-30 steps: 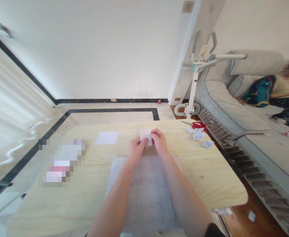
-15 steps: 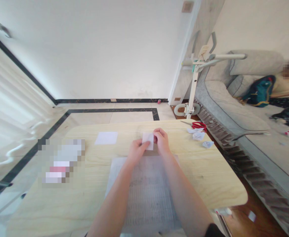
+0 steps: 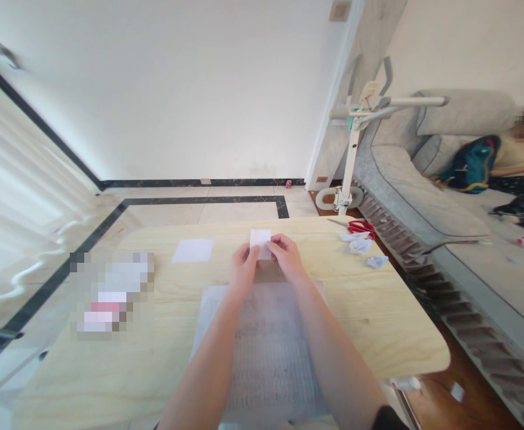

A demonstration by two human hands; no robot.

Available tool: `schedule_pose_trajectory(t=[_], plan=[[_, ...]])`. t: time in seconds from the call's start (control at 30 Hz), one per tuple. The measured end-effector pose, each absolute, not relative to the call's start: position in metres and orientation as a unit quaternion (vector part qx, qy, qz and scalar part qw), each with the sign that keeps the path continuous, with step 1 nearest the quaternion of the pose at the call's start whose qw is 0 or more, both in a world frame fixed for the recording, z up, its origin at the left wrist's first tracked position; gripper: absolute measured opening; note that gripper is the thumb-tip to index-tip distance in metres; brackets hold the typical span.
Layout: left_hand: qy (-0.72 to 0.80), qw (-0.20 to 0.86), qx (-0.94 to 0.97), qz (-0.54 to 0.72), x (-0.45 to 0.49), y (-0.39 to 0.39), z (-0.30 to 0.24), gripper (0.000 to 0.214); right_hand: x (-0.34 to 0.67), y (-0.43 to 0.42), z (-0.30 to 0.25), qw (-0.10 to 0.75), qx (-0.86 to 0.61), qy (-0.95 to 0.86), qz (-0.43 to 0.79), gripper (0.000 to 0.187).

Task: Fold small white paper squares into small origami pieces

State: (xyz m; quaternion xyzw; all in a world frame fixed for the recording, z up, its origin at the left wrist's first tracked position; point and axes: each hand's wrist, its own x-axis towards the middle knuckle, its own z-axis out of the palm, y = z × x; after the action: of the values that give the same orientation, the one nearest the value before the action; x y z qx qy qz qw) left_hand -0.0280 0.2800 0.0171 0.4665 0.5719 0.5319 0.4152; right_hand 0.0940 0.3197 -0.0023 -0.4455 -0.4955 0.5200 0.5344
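A small white piece of paper [image 3: 260, 237] is held upright above the far middle of the table. My left hand [image 3: 242, 266] grips its lower left side, thumb on the near face. My right hand [image 3: 286, 255] pinches the lower right edge between thumb and fingers. Both hands are closed on the paper, and some fingertips are hidden behind it. Under my forearms lies a large printed sheet [image 3: 270, 346]. Another white paper [image 3: 193, 250] lies flat on the table to the left of my hands.
Red-handled scissors [image 3: 361, 228] and several folded paper pieces [image 3: 359, 246] lie at the table's [image 3: 396, 334] right far corner. A pixelated item [image 3: 118, 292] sits on the left. Beyond the right edge stand exercise equipment [image 3: 351, 149] and a grey sofa [image 3: 423, 197] with a seated person.
The small paper has moved slightly left and away from me, and now stands higher above my fingers. My right-hand grip has shifted to its lower right edge.
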Motion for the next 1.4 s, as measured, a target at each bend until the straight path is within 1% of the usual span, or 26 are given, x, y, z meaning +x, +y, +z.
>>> schedule_pose_trajectory(t=[0.17, 0.33, 0.57, 0.77, 0.97, 1.13, 1.4], plan=[[0.568, 0.449, 0.389, 0.57, -0.03, 0.282, 0.017, 0.026, 0.094, 0.32, -0.003, 0.539, -0.447, -0.487, 0.522, 0.013], [0.55, 0.476, 0.359, 0.585, -0.031, 0.283, 0.016, 0.025, 0.093, 0.318, -0.001, 0.536, -0.433, -0.487, 0.538, 0.016], [0.543, 0.481, 0.343, 0.597, -0.031, 0.284, 0.014, 0.02, 0.093, 0.317, 0.003, 0.53, -0.427, -0.483, 0.55, 0.013], [0.533, 0.482, 0.324, 0.615, -0.031, 0.284, 0.015, 0.019, 0.093, 0.314, 0.009, 0.516, -0.42, -0.491, 0.563, 0.014], [0.526, 0.485, 0.315, 0.624, -0.03, 0.283, 0.018, 0.018, 0.094, 0.315, 0.006, 0.519, -0.408, -0.492, 0.568, 0.011], [0.506, 0.499, 0.294, 0.639, -0.033, 0.286, 0.013, 0.022, 0.093, 0.312, 0.007, 0.516, -0.387, -0.486, 0.589, 0.013], [0.464, 0.529, 0.29, 0.648, -0.035, 0.29, 0.009, 0.016, 0.093, 0.316, 0.007, 0.524, -0.375, -0.468, 0.605, 0.013]])
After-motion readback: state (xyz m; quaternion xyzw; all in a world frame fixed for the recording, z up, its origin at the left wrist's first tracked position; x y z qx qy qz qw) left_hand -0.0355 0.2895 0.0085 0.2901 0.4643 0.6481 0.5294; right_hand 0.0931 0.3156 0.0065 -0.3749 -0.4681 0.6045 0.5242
